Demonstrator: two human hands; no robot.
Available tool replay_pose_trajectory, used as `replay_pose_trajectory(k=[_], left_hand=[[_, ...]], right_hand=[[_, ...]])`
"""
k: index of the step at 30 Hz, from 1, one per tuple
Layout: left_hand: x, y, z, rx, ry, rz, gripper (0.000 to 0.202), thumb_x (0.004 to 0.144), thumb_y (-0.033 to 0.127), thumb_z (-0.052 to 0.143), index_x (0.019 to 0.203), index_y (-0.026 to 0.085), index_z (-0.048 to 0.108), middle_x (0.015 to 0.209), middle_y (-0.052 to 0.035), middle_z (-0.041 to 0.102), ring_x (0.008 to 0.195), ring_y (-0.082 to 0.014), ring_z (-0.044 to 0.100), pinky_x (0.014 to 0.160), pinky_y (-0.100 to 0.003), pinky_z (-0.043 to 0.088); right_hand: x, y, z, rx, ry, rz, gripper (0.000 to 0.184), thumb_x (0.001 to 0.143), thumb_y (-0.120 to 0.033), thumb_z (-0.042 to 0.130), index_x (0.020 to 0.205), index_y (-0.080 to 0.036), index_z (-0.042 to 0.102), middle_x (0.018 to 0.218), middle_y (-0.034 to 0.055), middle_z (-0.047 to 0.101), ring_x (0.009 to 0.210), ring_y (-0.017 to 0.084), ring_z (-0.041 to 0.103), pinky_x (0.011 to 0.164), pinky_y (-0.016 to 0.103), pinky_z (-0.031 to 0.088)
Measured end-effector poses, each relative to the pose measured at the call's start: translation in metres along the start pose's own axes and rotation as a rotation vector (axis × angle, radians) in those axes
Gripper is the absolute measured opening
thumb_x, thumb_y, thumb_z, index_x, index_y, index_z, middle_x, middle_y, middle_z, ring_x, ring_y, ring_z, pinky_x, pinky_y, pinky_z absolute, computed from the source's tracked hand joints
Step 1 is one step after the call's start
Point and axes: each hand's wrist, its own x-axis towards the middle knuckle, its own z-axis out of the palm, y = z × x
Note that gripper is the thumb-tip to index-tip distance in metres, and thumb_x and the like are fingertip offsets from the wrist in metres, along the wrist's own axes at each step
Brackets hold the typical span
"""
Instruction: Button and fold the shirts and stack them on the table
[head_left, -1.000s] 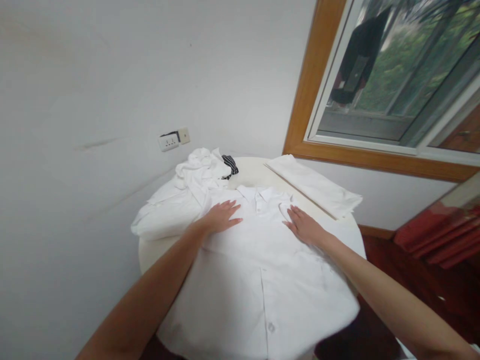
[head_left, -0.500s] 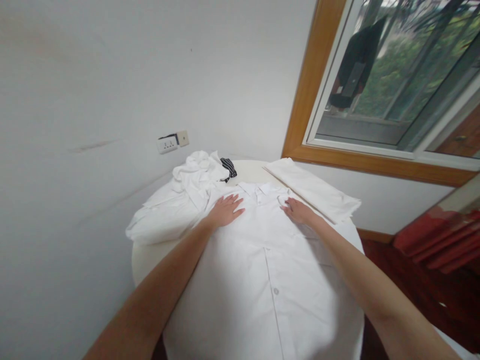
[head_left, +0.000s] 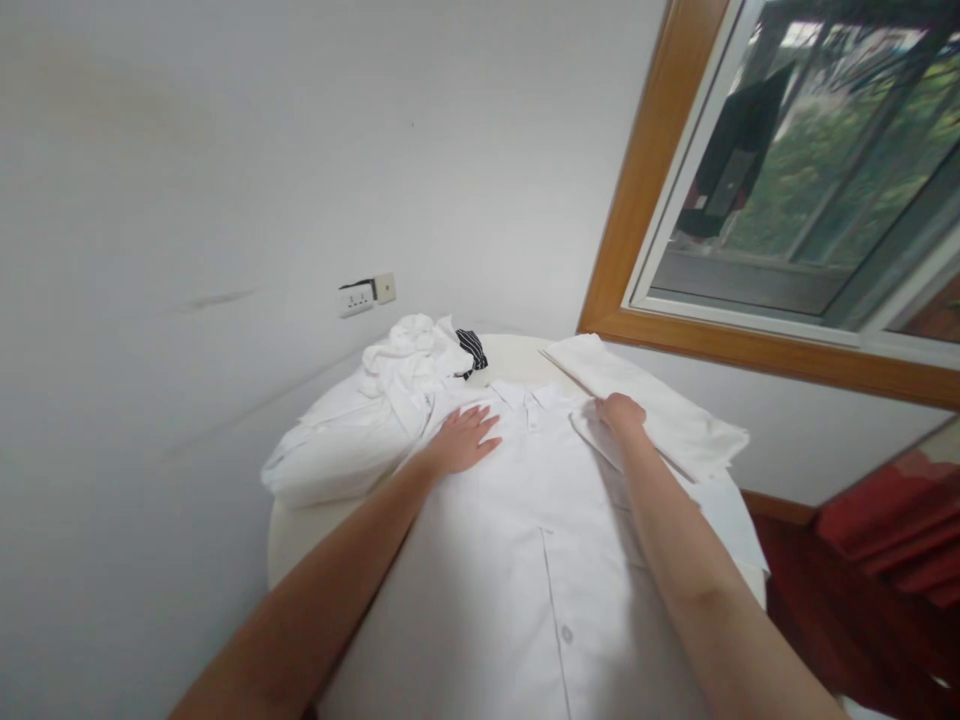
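A white button-up shirt (head_left: 540, 560) lies spread front-up on a round white table (head_left: 300, 520), collar away from me. My left hand (head_left: 463, 440) rests flat on the shirt's left chest, fingers stretched out. At the shirt's right shoulder, beside the collar, my right hand (head_left: 619, 412) has its fingers curled closed on the cloth.
A heap of crumpled white clothes (head_left: 375, 410) with a black-and-white striped piece (head_left: 472, 350) sits at the table's far left. A folded white cloth (head_left: 660, 410) lies at the far right. A wall socket (head_left: 364, 296) and a wood-framed window (head_left: 787, 200) are behind; red floor to the right.
My right hand has gone from lying flat to curled on the shirt's right shoulder, a little further from me. My left hand has stayed flat. The view has shifted slightly.
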Motion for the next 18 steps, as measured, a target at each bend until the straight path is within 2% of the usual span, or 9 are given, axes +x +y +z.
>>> replay_pose_trajectory(k=[3,7,12,15,18], left_hand=[[-0.001,0.0,0.002,0.004,0.011,0.008,0.053,0.094,0.053,0.03,0.14,0.028,0.044,0.148,-0.0068,0.039,0.137,-0.0251,0.034,0.112,-0.046,0.024],[-0.001,0.0,0.002,-0.01,0.016,0.01,0.054,0.095,0.053,0.03,0.14,0.026,0.044,0.148,-0.0084,0.039,0.137,-0.0259,0.034,0.112,-0.048,0.024],[-0.001,-0.001,0.001,-0.024,0.031,0.016,0.052,0.094,0.052,0.034,0.137,0.027,0.047,0.147,-0.0077,0.041,0.136,-0.0255,0.037,0.112,-0.047,0.026],[-0.001,-0.001,0.001,-0.026,0.009,0.027,0.054,0.094,0.052,0.031,0.139,0.025,0.045,0.148,-0.0091,0.039,0.137,-0.0262,0.035,0.112,-0.049,0.025],[0.0,-0.001,0.0,-0.031,-0.004,0.019,0.054,0.095,0.052,0.03,0.139,0.025,0.044,0.148,-0.0092,0.038,0.137,-0.0265,0.034,0.112,-0.05,0.024]], right_hand=[[0.006,-0.002,0.004,-0.008,0.002,-0.001,0.037,0.085,-0.034,0.055,0.111,-0.009,0.067,0.109,0.0224,0.066,0.105,0.029,0.064,0.079,0.034,0.052],[0.01,0.001,0.005,-0.021,0.05,-0.05,0.034,0.087,-0.022,0.05,0.116,-0.011,0.063,0.114,0.0203,0.064,0.108,0.026,0.062,0.083,0.031,0.05],[0.014,0.013,-0.003,0.005,0.203,-0.132,0.031,0.086,-0.011,0.041,0.106,-0.012,0.065,0.113,0.0174,0.061,0.102,0.023,0.062,0.082,0.029,0.047],[0.012,0.017,0.001,0.042,0.279,-0.164,0.03,0.085,-0.011,0.04,0.102,-0.013,0.065,0.111,0.0157,0.061,0.096,0.022,0.062,0.078,0.028,0.047],[0.008,0.014,0.008,0.054,0.285,-0.183,0.032,0.087,-0.014,0.04,0.109,-0.014,0.062,0.115,0.015,0.06,0.093,0.021,0.062,0.075,0.027,0.047]])
